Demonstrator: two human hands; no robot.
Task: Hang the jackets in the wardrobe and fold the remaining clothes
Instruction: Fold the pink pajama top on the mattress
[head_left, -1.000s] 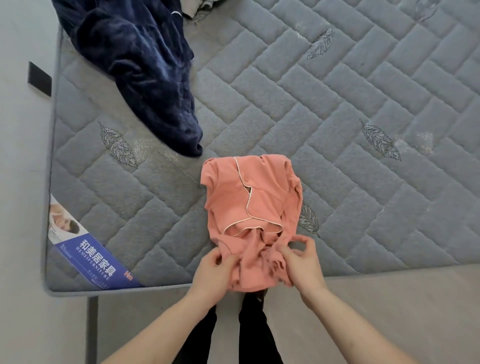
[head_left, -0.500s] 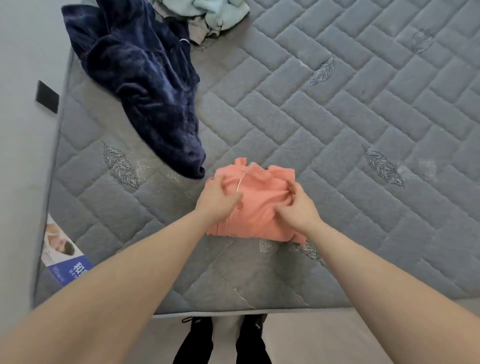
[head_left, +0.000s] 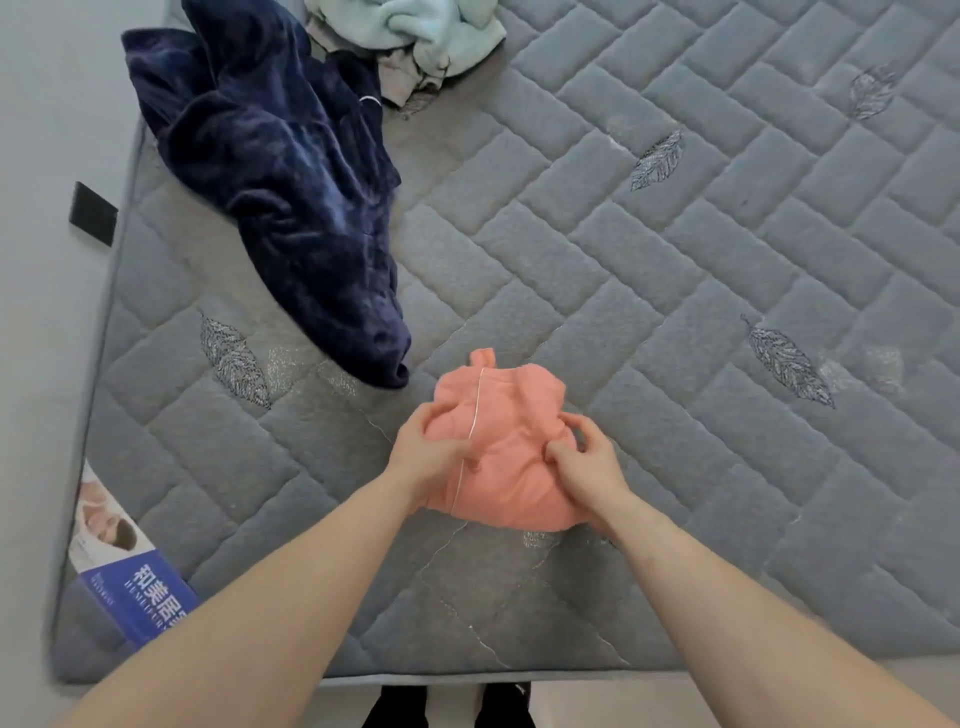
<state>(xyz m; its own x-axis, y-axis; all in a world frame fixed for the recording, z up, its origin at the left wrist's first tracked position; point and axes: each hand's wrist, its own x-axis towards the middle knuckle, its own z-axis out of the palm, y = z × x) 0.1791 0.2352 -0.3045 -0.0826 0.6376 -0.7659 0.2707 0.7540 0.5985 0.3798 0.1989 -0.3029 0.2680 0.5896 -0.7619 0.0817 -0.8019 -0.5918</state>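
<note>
Pink top (head_left: 511, 447) bundled on mattress (head_left: 675, 291); left hand (head_left: 428, 454) and right hand (head_left: 589, 465) both pinching it. Navy robe (head_left: 291, 182) just beside.

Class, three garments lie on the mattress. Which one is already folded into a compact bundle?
The pink garment, gripped by the left hand and right hand. The navy velvet garment and pale green garment lie crumpled.

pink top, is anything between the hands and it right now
Nothing visible. Both hands are already on the folded pink top: the left hand grips its left edge and the right hand pinches its right side. The navy garment lies apart, up and to the left on the mattress.
</note>
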